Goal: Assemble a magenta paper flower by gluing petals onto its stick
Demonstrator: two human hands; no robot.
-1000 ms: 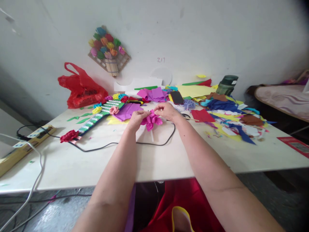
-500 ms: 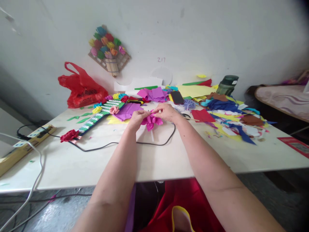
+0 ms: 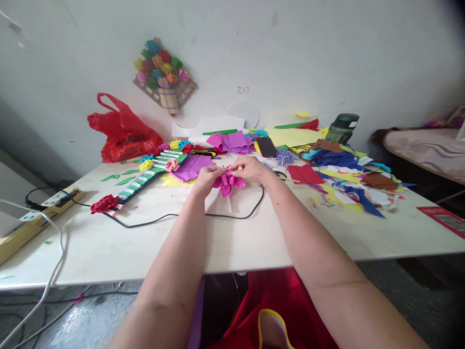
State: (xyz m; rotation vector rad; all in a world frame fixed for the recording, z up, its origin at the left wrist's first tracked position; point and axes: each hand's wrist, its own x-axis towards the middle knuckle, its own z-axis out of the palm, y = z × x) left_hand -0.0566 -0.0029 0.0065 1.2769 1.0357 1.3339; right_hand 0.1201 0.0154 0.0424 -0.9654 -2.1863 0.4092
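Observation:
A magenta paper flower [image 3: 229,183] on a thin white stem [image 3: 229,204] is held just above the white table. My left hand [image 3: 209,178] pinches its petals from the left side. From the right, the fingers of my right hand [image 3: 251,169] are closed on the flower's upper edge. Both sets of fingertips nearly meet at the top of the bloom, partly hiding it. Behind and left of the hands lies a sheet of purple paper [image 3: 191,167]. Scissors [image 3: 279,175] with dark handles rest just right of my right hand.
A black cable [image 3: 152,222] crosses the table under my forearms. Left are a green-and-white striped panel [image 3: 152,173] with paper roses and a red plastic bag [image 3: 125,133]. A phone [image 3: 266,147], blue paper scraps [image 3: 336,159] and a green bottle [image 3: 342,128] stand or lie toward the back right.

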